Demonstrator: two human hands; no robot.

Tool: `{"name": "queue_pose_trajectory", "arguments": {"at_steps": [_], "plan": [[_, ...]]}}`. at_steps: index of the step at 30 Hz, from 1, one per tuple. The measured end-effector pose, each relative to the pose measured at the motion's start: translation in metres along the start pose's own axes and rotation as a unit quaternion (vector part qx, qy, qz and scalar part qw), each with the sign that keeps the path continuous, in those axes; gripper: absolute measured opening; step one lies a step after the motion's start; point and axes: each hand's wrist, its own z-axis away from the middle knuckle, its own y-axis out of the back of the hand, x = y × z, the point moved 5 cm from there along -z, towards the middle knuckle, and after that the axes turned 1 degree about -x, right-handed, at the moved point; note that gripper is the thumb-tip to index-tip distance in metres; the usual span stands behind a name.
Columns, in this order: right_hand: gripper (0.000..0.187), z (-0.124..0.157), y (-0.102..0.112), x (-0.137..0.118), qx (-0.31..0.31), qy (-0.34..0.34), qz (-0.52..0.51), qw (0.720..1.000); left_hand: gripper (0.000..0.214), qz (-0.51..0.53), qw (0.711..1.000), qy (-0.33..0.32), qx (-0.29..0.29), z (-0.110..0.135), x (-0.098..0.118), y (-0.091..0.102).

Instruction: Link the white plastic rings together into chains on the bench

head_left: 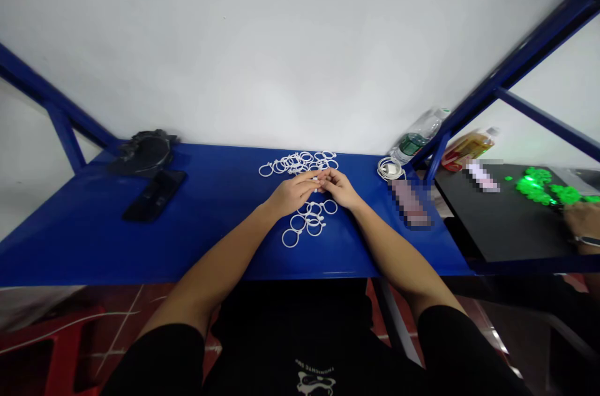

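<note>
My left hand [295,193] and my right hand [340,188] meet above the middle of the blue table [225,215]. Their fingertips pinch a small white piece that looks like one of the white rings; most of it is hidden by the fingers. Behind the hands lies a loose heap of thin white rings [266,170], each with a small knob or clasp. Nearer to me, below the hands, several more white rings [283,240] lie spread out, some overlapping. Both hands are closed at the fingertips.
At the left are a dark phone [154,196] and a black bundle [145,149]. A coiled white cable [391,170] and a clear bottle [419,137] stand right, near a blue frame post. On the adjoining black table [497,215], another person's hand [584,221] is beside green pieces [534,187].
</note>
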Motion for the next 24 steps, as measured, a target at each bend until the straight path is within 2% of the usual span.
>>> {"name": "queue_pose_trajectory", "arguments": {"at_steps": [5,10,16,19,24], "plan": [[0.041,0.0,-0.01,-0.002,0.019,0.03,-0.028,0.999,0.023,-0.018,0.999,-0.007,0.028,-0.001,0.006,0.005],[0.046,-0.001,-0.006,0.001,0.056,0.027,-0.004,0.998,0.017,-0.042,0.997,0.009,0.065,-0.003,0.005,0.011],[0.027,0.006,-0.006,-0.01,0.072,0.052,0.1,0.991,0.016,-0.083,0.993,0.084,0.026,-0.001,-0.016,0.009],[0.026,0.009,-0.008,-0.018,0.071,0.063,0.148,0.984,0.016,-0.08,0.994,0.077,0.021,0.0,-0.018,0.006],[0.025,0.011,-0.011,-0.024,0.063,0.088,0.165,0.98,0.011,-0.078,0.995,0.045,0.049,0.001,-0.013,0.007]]}}
